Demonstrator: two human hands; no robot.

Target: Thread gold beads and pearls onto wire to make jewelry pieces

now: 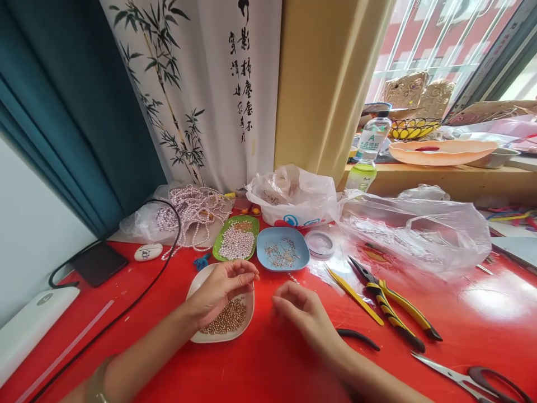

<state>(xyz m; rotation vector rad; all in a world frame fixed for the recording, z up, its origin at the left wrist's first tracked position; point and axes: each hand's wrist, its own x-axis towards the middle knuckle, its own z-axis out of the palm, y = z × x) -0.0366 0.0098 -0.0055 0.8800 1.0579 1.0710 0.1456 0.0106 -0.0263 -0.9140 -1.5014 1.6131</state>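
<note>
My left hand point(226, 285) is raised over a cream dish point(196, 337) of small gold beads point(226, 318). Its thumb and forefinger are pinched together; whatever may be between them is too small to make out. To its right, above the red table, my right hand point(304, 313) is closed too, thumb against curled fingers, slightly blurred, and its contents cannot be made out. Just beyond the hands stand a green dish point(216, 246) of pale pearl beads point(237, 242) with some gold ones, and a blue dish point(265, 238) of small metal pieces point(285, 253).
Yellow tweezers point(354, 294), long-nose pliers point(390, 305), a black handle point(358, 337) and scissors point(465, 380) lie on the right. Plastic bags point(413, 226) and bead strings point(195, 207) line the back. A black cable point(145, 294) crosses the left side.
</note>
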